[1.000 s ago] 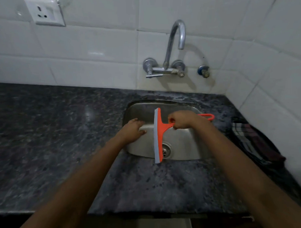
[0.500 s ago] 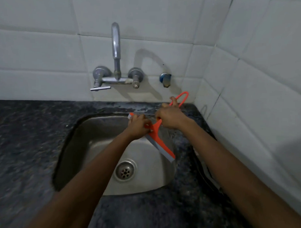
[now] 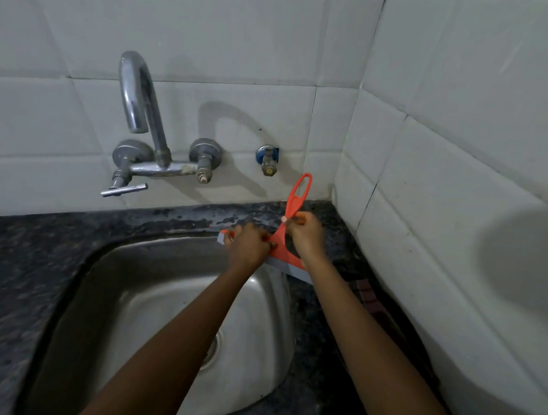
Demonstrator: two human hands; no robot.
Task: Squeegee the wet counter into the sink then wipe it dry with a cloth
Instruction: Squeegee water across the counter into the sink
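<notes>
While you lean in over the basin, read these near to far:

Sink: the sink [image 3: 158, 284] sits nearest you with its near rim at the bottom of the view; both forearms cross above it, so the drain is partly hidden.

Cloth: a dark checked cloth [image 3: 370, 296] lies on the right strip of surface, just beside your right forearm and mostly hidden by it; judged from this, drying has not begun.

Left hand: your left hand [image 3: 248, 246] has come onto the blade head, fingers curled down over it, where a second ago it rested on the sink's left rim.

Right hand: your right hand [image 3: 306, 236] keeps its fingers closed round the handle, loop end pointing up at the wall.

Squeegee: the orange squeegee [image 3: 293, 205] has swung from across the basin to the far right corner, its blade lying along the sink's far right rim.

Meaning: this looks like the start of a pull from the corner toward the sink.

Surface: the dark stone surface [image 3: 201, 215] behind the sink shows wet patches.

Room: far strip is narrow, walls close at far and right; the tap [image 3: 139, 115] overhangs to the left. Open room lies toward you and left.
</notes>
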